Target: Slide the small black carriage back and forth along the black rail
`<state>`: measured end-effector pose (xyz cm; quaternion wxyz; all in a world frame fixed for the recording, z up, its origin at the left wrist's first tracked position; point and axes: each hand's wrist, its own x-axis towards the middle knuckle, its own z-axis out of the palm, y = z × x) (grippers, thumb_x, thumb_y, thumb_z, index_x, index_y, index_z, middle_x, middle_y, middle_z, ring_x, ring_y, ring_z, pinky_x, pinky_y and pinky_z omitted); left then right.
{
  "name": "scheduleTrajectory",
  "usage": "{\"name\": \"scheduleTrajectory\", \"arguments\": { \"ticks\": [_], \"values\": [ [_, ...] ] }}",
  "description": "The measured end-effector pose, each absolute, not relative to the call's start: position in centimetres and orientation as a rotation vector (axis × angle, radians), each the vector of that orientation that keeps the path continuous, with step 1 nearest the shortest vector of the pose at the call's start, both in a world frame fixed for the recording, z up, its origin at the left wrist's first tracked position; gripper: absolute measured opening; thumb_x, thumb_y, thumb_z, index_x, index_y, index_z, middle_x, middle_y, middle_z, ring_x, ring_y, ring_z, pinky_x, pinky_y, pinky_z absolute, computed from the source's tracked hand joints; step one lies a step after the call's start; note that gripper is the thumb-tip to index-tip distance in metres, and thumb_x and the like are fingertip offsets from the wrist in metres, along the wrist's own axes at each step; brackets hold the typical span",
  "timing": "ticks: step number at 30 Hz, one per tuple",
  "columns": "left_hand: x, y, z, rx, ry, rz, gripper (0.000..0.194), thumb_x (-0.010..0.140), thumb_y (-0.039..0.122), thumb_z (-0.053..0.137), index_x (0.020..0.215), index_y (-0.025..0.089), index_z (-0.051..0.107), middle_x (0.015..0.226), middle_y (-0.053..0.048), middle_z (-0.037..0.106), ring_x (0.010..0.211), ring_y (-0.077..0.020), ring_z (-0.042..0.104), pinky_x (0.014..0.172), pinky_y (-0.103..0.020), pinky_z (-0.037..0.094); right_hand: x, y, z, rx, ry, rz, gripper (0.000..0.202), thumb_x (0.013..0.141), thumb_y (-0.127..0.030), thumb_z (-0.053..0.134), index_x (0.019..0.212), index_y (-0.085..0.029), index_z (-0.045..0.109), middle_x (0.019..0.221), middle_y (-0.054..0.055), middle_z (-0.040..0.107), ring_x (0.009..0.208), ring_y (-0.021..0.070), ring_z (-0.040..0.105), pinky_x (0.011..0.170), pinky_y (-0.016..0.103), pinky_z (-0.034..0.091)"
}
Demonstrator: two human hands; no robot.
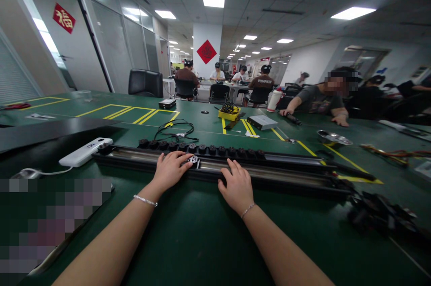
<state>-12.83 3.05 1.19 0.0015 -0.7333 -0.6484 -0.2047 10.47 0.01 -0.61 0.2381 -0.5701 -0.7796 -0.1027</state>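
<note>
A long black rail housing [283,178] with a pale inner channel lies across the green table. My left hand [173,169] rests at its middle, thumb and index finger closed on a small metal-and-black part [194,161] in the channel. To the right, my right hand [237,185] lies over the near edge of the housing, its fingers apart and holding nothing. Behind the housing stands a row of several small black round pieces [212,150] on a second black strip.
A white power strip [82,152] lies at the left end of the housing, a black cable bundle [384,216] at its right end. Farther back are a yellow tray [229,114], a grey box [262,122] and a person [319,97] leaning on the table.
</note>
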Motion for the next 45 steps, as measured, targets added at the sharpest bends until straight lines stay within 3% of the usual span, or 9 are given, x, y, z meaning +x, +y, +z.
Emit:
{"name": "scheduleTrajectory", "arguments": {
  "ticks": [45],
  "values": [
    [-11.7,2.7,1.7,-2.303,-2.024,-0.55,0.041,0.087,0.051,0.034,0.123,0.04,0.049,0.127,-0.005,0.053,0.121,-0.0267,0.041,0.101,-0.063,0.018,10.5,0.0,-0.6,-1.567,-2.136,-0.29,0.023,0.079,-0.03,0.052,0.099,-0.024,0.061,0.137,0.009,0.043,0.127,0.0256,0.034,0.098,0.041,0.029]
  ]
}}
